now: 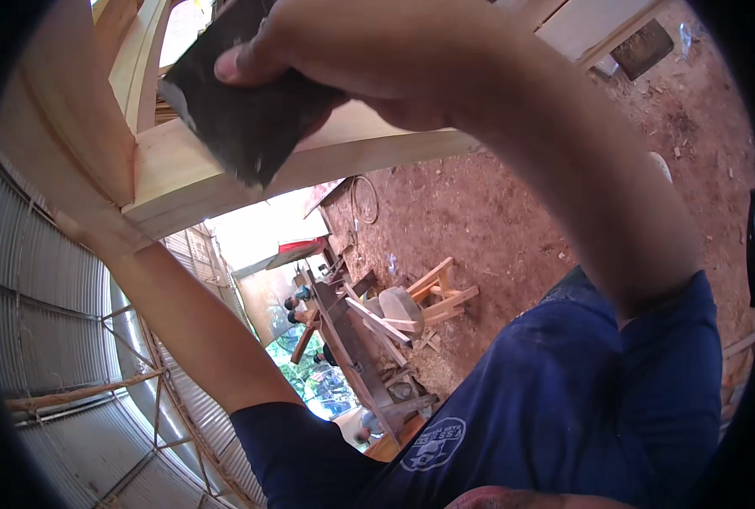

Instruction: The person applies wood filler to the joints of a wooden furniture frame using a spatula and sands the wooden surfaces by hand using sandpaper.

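My right hand point(318, 47) is closed on a dark sheet of sandpaper point(246, 119), thumb on top and fingers curled underneath. The sheet lies against the pale wooden rail point(169, 187), its near corner hanging over the rail's edge. That rail joins a broad, grooved wooden post point(72, 127) at the left. My left hand point(80, 231) is at the lower outer side of this joint, touching the frame. Its fingers are hidden by the wood and blur.
Reddish dirt floor point(505, 220) with scattered shavings spreads below. Beyond stands a cluttered workbench point(352, 365) with power tools, next to a wooden trestle point(445, 293). A hoop point(364, 201) lies farther off. Corrugated metal walling point(46, 314) rises at the left.
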### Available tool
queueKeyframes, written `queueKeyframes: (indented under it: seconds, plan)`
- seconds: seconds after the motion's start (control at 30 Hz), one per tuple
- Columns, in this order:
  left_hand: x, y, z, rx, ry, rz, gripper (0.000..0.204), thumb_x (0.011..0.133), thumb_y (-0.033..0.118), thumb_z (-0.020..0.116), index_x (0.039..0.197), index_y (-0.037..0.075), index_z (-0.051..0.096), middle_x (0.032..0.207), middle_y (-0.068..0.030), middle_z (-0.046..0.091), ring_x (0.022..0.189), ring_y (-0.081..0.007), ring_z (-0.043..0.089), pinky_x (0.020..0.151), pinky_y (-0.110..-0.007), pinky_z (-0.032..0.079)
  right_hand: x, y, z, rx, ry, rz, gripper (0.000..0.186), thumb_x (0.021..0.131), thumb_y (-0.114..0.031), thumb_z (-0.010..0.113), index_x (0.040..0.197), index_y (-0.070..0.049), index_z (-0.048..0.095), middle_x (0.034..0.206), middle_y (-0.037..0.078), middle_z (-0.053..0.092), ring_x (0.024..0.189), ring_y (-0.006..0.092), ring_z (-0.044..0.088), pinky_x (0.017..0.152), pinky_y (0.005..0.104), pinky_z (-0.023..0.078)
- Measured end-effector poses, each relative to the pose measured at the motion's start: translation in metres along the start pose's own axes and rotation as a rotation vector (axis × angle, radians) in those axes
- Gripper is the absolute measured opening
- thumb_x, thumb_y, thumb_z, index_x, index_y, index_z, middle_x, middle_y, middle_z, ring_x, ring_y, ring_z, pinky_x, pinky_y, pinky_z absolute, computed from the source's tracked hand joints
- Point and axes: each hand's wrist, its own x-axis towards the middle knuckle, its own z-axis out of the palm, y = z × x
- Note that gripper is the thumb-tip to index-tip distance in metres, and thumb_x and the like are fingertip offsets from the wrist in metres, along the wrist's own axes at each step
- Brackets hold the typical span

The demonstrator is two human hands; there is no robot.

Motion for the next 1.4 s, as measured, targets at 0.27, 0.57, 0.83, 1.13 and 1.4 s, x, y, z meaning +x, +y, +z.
queueKeyframes:
  seconds: [0.27,0.57,0.83,1.13,1.4]
  plan:
    - [-0.001,0.005,0.002,-0.005,0.012,-0.012,0.046,0.105,0.032,0.039,0.140,0.005,0.050,0.142,-0.0204,0.055,0.132,-0.0375,0.058,0.109,-0.051,0.051,-0.004,-0.026,0.001,0.269,0.077,0.301,0.018,0.082,-0.011,0.073,0.096,-0.002,0.080,0.087,0.015,0.076,0.080,0.0305,0.076,0.075,0.0369,0.061]
    - [-0.004,0.001,0.005,-0.010,0.015,-0.032,0.047,0.104,0.032,0.039,0.140,0.004,0.049,0.143,-0.0212,0.055,0.132,-0.0382,0.058,0.107,-0.051,0.052,0.038,-0.048,-0.082,0.423,-0.379,0.249,0.017,0.084,0.000,0.064,0.097,0.007,0.073,0.085,0.024,0.071,0.078,0.0329,0.072,0.074,0.0382,0.059]
    - [-0.007,0.002,0.004,-0.005,0.014,-0.040,0.048,0.103,0.031,0.040,0.141,0.003,0.049,0.143,-0.0220,0.055,0.132,-0.0388,0.058,0.106,-0.051,0.052,0.054,-0.049,-0.036,0.307,-0.397,0.042,0.017,0.085,0.000,0.064,0.099,0.007,0.072,0.087,0.023,0.071,0.080,0.0314,0.072,0.075,0.0374,0.059]
    - [-0.009,0.002,0.009,-0.012,0.015,-0.050,0.049,0.103,0.031,0.040,0.141,0.002,0.048,0.143,-0.0228,0.055,0.132,-0.0395,0.058,0.104,-0.050,0.053,0.059,-0.046,-0.020,0.272,-0.380,-0.021,0.018,0.087,0.000,0.065,0.102,0.007,0.071,0.089,0.021,0.071,0.082,0.0296,0.072,0.077,0.0364,0.058]
    - [-0.006,0.001,0.011,-0.029,0.014,-0.054,0.049,0.102,0.030,0.040,0.141,0.001,0.048,0.143,-0.0235,0.055,0.133,-0.0402,0.058,0.103,-0.050,0.054,0.064,-0.044,-0.014,0.262,-0.379,-0.053,0.018,0.088,-0.001,0.065,0.104,0.006,0.071,0.091,0.020,0.072,0.084,0.0281,0.071,0.078,0.0356,0.058]
